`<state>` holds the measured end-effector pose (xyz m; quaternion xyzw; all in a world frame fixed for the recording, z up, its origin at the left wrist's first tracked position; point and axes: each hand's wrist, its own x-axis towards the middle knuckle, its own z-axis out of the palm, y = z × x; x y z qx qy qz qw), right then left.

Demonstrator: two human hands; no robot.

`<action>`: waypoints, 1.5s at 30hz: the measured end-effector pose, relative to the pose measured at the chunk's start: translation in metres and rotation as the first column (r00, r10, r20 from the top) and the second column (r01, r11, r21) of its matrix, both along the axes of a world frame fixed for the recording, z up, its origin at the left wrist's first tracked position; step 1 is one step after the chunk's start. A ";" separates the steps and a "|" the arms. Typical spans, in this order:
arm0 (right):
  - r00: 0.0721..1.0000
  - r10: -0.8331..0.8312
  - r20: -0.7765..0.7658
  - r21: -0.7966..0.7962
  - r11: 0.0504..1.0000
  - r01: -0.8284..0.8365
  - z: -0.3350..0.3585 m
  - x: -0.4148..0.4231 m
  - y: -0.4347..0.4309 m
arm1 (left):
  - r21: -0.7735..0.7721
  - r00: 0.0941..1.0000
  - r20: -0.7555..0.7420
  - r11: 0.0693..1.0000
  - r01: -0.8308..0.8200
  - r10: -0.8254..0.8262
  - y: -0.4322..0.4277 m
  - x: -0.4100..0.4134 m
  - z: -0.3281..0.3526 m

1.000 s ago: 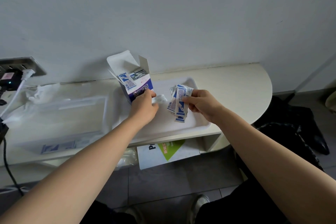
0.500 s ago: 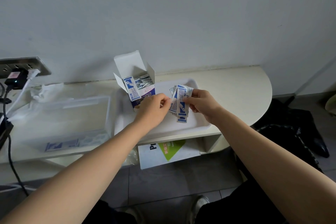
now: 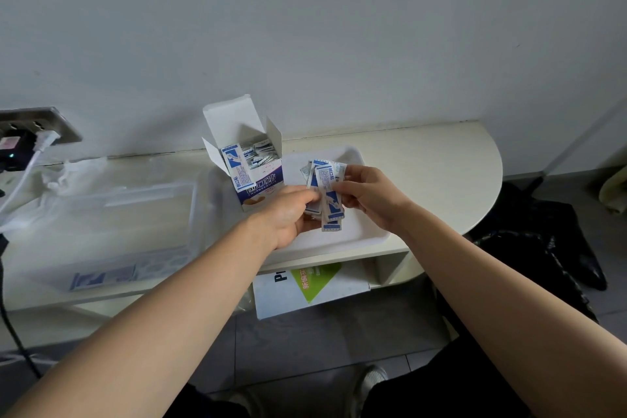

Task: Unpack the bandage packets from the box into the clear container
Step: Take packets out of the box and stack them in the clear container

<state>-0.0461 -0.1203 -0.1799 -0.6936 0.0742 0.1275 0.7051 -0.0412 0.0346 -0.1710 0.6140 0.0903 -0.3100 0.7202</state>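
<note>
Box (image 3: pixel 261 181): 创口贴, CHUANGKOUTIE; sheet (image 3: pixel 325 297) below: "P"
</note>
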 end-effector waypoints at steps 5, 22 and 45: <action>0.991 -0.123 -0.060 -0.030 0.992 0.121 -0.001 0.004 0.001 | 0.086 0.996 0.048 0.993 -0.077 0.073 -0.004 0.003 -0.007; 0.988 -0.142 0.063 -0.033 0.989 0.144 -0.006 -0.001 -0.001 | 0.038 0.994 0.025 0.993 -0.110 0.109 -0.007 0.005 -0.007; 0.984 -0.175 0.016 -0.078 0.981 0.176 -0.012 -0.003 -0.007 | 0.139 0.981 0.075 0.972 -0.188 0.179 -0.006 0.005 -0.009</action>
